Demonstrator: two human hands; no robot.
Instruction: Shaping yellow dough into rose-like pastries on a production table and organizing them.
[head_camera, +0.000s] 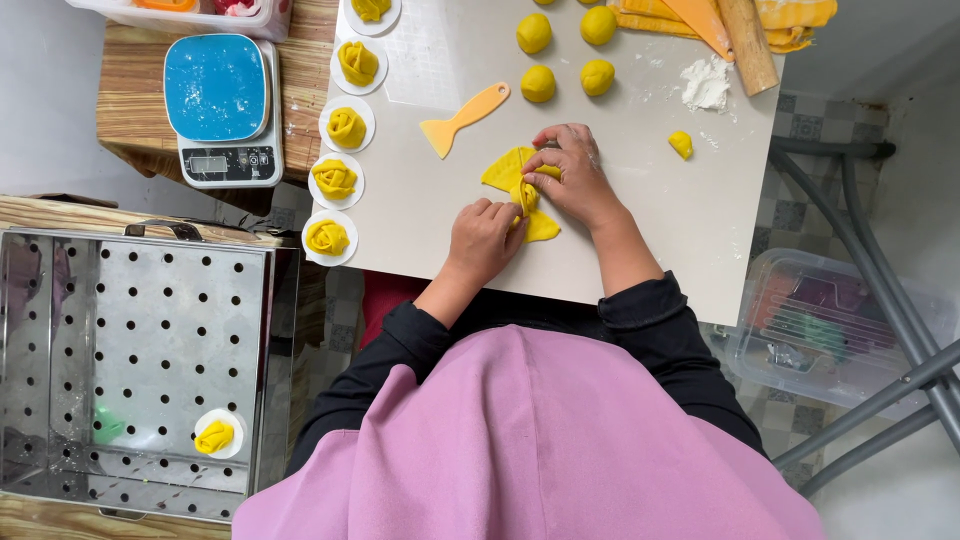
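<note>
A flat yellow dough piece (503, 168) lies on the white board (660, 220), pinched in at its middle like a bow. My left hand (483, 240) grips the near side of the pinched middle with its fingertips. My right hand (575, 180) closes on the same spot from the far side, fingers curled over the dough. A lower flap of the dough shows beside my left hand; the centre is hidden under my fingers.
An orange scraper (463, 118), several yellow dough balls (537, 83), a flour pile (705, 85) and a rolling pin (748, 45) lie farther back. Rose-shaped dough pieces (334, 180) line the left edge. A blue-topped scale (218, 100) and a perforated steel tray (130, 330) stand left.
</note>
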